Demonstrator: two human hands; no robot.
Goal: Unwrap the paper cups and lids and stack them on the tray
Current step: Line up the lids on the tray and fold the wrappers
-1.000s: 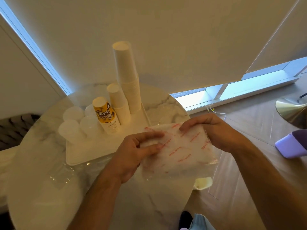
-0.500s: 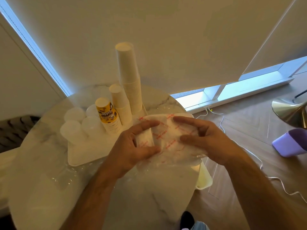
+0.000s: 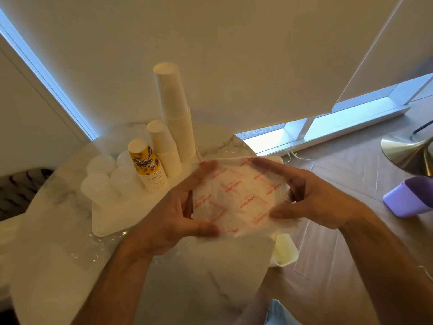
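In the last second the printed plastic package (image 3: 239, 198) has come up off the marble table (image 3: 199, 289) and turned to face the person, and both hands have shifted from picking at its top edge to cupping it from either side; I take that to mean they have stopped hunting for the seam and are about to tear or pull the wrap apart, so this pack remains sealed and its contents, too blurred through the film to name, have yet to reach the tray. The left hand (image 3: 173, 214) grips the package's left side, fingers curled over its upper edge and thumb hooked under the lower one; the right hand (image 3: 314, 198) holds the opposite side the same way, fingers stretched along the top and thumb pressed in at the bottom, so the package sits squarely between the two palms. Just beyond the left hand's fingertips lies the white tray (image 3: 110, 219), already bearing a tall stack of plain paper cups (image 3: 174, 113), a shorter plain stack (image 3: 164, 148), a yellow printed cup stack (image 3: 146, 165) and clusters of translucent lids (image 3: 103, 181). Below the right wrist a pale container (image 3: 284, 253) peeks from under the table edge, and well beyond that hand a purple bin (image 3: 407, 198) sits on the floor
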